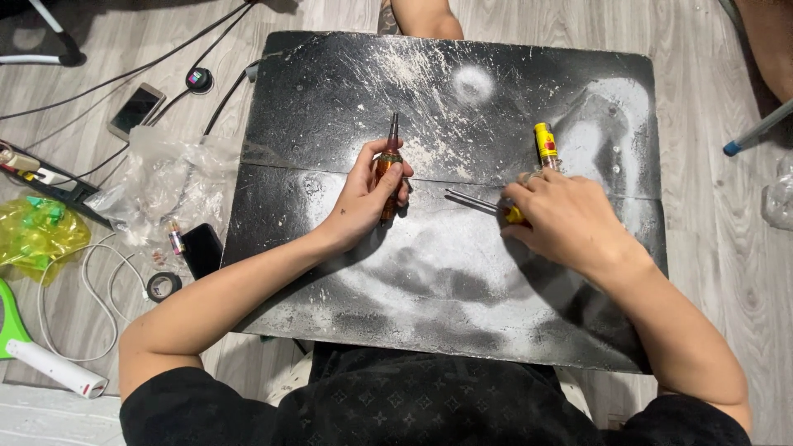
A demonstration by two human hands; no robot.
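Note:
My left hand (369,198) grips an orange-handled screwdriver (389,165) lying on the black paint-stained board (347,91), its metal tip pointing away from me. My right hand (562,219) closes over the yellow handle of a second screwdriver (472,201), whose metal shaft points left toward the first one. Just beyond my right hand a small yellow tube with a red label (544,142) lies on the board.
On the floor to the left are clear plastic bags (165,177), a phone (136,109), a black box (201,249), a tape roll (163,286), cables, a yellow bag (37,233) and a green-and-white racket handle (49,363). Another person's leg (421,16) shows beyond the board.

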